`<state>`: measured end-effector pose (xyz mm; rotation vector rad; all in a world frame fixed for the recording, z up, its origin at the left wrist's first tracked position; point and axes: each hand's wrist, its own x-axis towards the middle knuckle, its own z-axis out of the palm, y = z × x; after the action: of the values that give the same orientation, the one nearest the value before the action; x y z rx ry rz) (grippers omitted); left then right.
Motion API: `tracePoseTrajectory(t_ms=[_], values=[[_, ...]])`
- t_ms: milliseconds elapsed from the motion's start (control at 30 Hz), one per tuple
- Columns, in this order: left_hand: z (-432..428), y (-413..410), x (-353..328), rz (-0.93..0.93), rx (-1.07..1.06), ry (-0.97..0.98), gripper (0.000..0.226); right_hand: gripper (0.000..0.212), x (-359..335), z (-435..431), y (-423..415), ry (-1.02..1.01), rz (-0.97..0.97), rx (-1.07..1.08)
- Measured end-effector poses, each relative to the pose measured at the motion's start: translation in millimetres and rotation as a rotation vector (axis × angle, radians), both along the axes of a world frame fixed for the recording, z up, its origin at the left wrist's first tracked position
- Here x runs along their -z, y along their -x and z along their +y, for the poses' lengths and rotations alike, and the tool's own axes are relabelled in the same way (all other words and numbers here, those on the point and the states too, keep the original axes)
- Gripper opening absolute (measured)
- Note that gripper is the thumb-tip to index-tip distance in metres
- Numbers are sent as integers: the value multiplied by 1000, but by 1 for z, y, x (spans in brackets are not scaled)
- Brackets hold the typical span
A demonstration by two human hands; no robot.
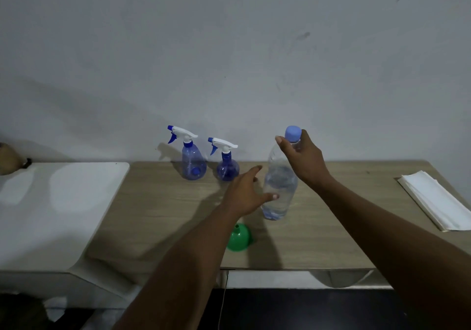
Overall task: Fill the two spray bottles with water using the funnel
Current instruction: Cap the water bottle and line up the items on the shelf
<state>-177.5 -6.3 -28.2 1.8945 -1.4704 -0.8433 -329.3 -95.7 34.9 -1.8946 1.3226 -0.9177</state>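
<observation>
The right hand is holding the water bottle by its neck, with the fingers curled just under the blue cap. The bottle is clear, has water in it, and is standing on the wooden table, leaning a little.

The left hand is reaching to the low part of the same bottle. Its fingers are spread and straight, so it is open and not gripping. Its thumb is lying against the front of the bottle.

The green funnel is sitting wide side down on the table, just beside the left arm and near the front edge.

The big spray bottle and the small spray bottle are standing side by side at the back by the wall, with their tops on.

Some folded white paper is lying far to the right.
</observation>
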Motion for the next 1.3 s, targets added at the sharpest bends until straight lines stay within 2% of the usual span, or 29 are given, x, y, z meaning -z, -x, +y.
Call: tracePoseTrajectory(t_ms=[100,233,333,433,567,767,967,1167,1300], values=[[24,-19,30,-125,44,-135,86,43,6,6,-3,-33,-76,17],[45,-33,65,-380,148,-323,61,43,15,6,-3,55,-95,44],[47,-36,78,-431,146,-308,40,36,19,7,-6,184,-84,69],[39,-38,79,-446,143,-284,30,32,18,5,-11,210,-103,70],[14,-47,70,-450,117,-195,28,32,9,-14,-10,190,-77,128],[-53,-52,50,-384,64,-70,28,40,-7,-58,-9,264,77,182],[-114,-43,48,-412,-15,-22,24,42,-22,-110,-17,305,74,171],[-158,-36,69,-394,-54,-4,20,45,-5,-155,-21,357,123,111],[-178,-38,85,-436,-50,-48,21,42,10,-169,-22,333,35,131]])
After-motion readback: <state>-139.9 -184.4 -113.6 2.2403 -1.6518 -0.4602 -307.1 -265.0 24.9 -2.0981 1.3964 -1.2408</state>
